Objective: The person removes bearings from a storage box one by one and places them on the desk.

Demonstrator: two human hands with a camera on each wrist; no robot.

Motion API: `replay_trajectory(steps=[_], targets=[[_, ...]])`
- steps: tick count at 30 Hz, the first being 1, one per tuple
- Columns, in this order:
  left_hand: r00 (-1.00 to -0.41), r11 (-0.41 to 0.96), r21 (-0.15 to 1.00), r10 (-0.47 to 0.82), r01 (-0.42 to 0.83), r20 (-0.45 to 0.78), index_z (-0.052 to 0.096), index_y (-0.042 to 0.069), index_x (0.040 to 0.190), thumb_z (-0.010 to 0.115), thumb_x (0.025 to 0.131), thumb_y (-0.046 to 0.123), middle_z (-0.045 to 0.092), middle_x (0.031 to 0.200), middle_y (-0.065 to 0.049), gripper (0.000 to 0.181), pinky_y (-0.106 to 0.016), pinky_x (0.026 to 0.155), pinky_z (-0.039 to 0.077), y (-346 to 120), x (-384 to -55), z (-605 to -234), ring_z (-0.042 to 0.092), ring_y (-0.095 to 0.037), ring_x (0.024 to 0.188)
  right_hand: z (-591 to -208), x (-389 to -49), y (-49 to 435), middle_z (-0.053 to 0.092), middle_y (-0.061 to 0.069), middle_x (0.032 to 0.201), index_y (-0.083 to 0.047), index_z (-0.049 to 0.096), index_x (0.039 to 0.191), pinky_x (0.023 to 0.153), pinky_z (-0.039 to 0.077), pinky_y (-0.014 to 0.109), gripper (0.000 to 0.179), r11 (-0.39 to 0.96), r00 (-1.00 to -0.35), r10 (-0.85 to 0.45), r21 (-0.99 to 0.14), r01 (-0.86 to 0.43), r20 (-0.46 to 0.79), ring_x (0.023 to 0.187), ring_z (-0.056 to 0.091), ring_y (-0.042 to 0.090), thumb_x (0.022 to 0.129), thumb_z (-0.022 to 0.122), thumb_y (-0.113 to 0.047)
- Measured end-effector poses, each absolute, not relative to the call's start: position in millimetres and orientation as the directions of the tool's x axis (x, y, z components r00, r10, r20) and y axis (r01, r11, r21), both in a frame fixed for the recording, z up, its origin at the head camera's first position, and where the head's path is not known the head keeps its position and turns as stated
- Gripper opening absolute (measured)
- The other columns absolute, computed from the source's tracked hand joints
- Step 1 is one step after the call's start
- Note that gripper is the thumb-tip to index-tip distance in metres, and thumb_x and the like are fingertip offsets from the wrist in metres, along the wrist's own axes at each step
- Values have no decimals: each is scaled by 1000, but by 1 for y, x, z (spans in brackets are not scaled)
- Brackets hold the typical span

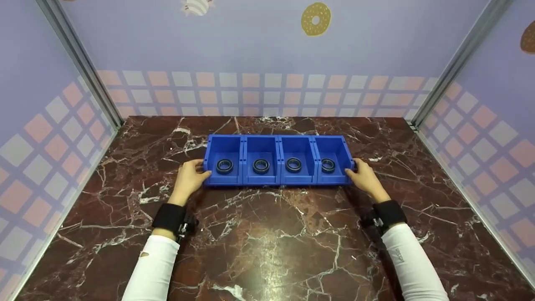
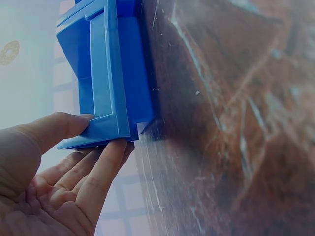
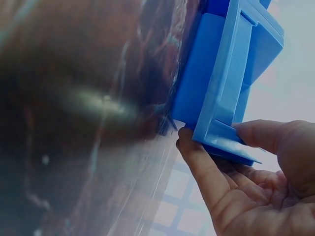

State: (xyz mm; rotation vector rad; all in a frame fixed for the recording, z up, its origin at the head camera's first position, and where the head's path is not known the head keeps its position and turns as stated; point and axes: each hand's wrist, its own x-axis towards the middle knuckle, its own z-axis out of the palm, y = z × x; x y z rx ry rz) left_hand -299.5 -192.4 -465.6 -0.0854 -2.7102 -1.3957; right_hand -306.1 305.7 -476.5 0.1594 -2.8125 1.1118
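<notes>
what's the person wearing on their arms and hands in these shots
Both forearms have white sleeves: the left sleeve shows a small hole-like spot, the right sleeve small dark lettering, too small to read. Each wrist has a wide black band, left and right, with a small dark device attached. Both hands are bare.

There are four blue bins (image 1: 261, 144) and four dark rings (image 1: 225, 172), one ring per bin. Two hands (image 1: 189, 177) show, with two black wristbands (image 1: 169, 215) and two white sleeves (image 1: 153, 267). There is one tabletop (image 1: 267, 234), three patterned walls (image 1: 259, 50) and two metal posts (image 1: 80, 62).
</notes>
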Motion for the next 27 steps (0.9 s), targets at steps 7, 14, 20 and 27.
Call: replay_trajectory(steps=[7,14,20,27], targets=[[-996,613,786,5,73,88,52,-22,135,67,95,0,58,131,-40,48,-53,103,52,-193,-294,-463,61,-50,121,-479,-301,307,55,44,131,23,45,137,108,44,62,45,703,-982,-78,-690,-174,169,124,55,54,99,57,2],[-997,614,786,1,66,82,52,-22,135,69,94,2,58,131,-40,50,-53,103,52,-194,-289,-463,61,-49,121,-479,-296,308,56,44,129,25,46,134,108,44,62,44,711,-978,-91,-675,-195,187,123,56,55,98,58,3],[-998,615,787,5,57,68,52,-21,135,70,93,2,60,130,-39,51,-52,103,52,-196,-283,-462,62,-48,121,-478,-289,305,55,44,129,24,46,134,107,44,62,44,730,-985,-71,-665,-159,158,123,54,56,98,57,1],[-998,610,790,9,60,69,58,-19,131,70,92,1,61,128,-38,45,-52,103,53,-197,-277,-460,63,-48,120,-474,-281,304,55,44,130,23,45,136,104,46,63,46,750,-991,-56,-650,-122,121,123,55,56,99,55,-1]])
